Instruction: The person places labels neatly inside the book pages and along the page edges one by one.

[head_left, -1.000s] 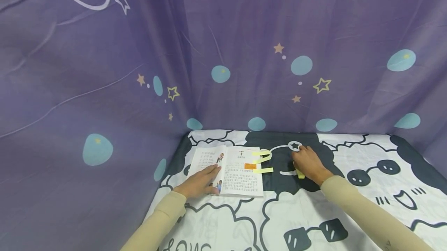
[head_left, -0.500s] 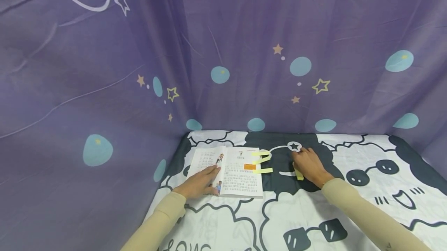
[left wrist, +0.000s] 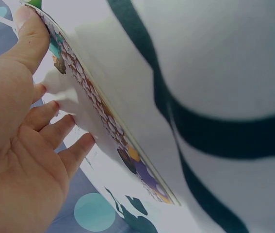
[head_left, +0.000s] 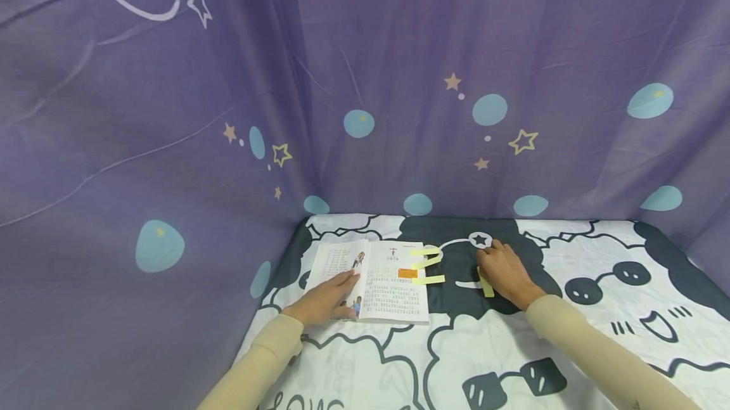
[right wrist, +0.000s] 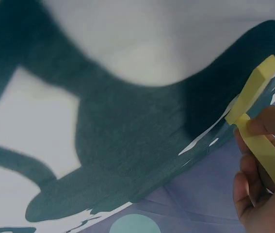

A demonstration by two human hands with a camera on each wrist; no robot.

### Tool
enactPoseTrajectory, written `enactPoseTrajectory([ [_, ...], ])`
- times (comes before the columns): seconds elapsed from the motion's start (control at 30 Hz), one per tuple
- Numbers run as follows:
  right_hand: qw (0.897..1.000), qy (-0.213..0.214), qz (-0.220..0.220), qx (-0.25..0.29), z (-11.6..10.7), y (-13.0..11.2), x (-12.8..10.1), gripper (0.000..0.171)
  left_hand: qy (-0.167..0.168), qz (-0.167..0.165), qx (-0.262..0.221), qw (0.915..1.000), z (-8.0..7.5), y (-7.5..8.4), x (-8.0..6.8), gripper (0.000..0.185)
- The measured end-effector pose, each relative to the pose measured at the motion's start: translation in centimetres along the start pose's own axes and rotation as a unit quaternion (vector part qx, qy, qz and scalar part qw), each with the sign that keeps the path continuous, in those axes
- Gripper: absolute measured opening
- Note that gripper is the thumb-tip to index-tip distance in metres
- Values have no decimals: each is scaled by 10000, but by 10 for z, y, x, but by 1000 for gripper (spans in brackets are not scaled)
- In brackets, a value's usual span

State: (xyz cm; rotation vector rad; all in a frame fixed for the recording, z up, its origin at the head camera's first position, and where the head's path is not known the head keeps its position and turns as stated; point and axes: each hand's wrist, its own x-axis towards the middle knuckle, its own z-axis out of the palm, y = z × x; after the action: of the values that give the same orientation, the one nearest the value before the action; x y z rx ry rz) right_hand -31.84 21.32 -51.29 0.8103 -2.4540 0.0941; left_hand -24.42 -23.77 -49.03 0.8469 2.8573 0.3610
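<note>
- Head view: left hand (head_left: 326, 301) lies flat with straight fingers on the left page of the open book (head_left: 369, 279), pinning it to the counter (head_left: 513, 346). Three yellow sticky strips (head_left: 426, 264) already jut from the right page's outer edge, so by my reading part of the page-marking is done. Right hand (head_left: 504, 272) rests on the dark patch of the printed cloth, well right of the book, with the yellow sticky-note pad (head_left: 485, 284) under its fingers.
- Left wrist view: left hand (left wrist: 18, 126) shows an open palm, its fingers (left wrist: 62, 128) nearly straight and touching the page, the thumb on the book's edge (left wrist: 110, 121); nothing is gripped. Most of the book is cut off, and its print is too blurred to read.
- Right wrist view: right hand (right wrist: 261, 194) has fingers curled on the pad, (right wrist: 253, 92) and pinches a loosened strip (right wrist: 266, 153) that bends away from it. Judging by this, that strip has yet to reach the book. Whether it is fully free of the pad I cannot tell; the hand is cropped at the frame's corner.
</note>
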Motion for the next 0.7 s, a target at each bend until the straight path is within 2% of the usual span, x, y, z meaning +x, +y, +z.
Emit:
enactPoseTrajectory([
  [0.2,9997,3,43,221,-3,-1,-1,17,21,75,48,10000,0,-1,1,91],
  [0.33,9993,-87,155,314,-7,-1,1,14,27,94,22,10000,-1,0,1,90],
  [0.5,9990,-142,246,332,-10,0,3,19,42,72,29,10000,-1,1,1,90],
  [0.7,9976,-319,408,458,-11,3,3,15,33,54,47,10000,-1,1,1,89],
])
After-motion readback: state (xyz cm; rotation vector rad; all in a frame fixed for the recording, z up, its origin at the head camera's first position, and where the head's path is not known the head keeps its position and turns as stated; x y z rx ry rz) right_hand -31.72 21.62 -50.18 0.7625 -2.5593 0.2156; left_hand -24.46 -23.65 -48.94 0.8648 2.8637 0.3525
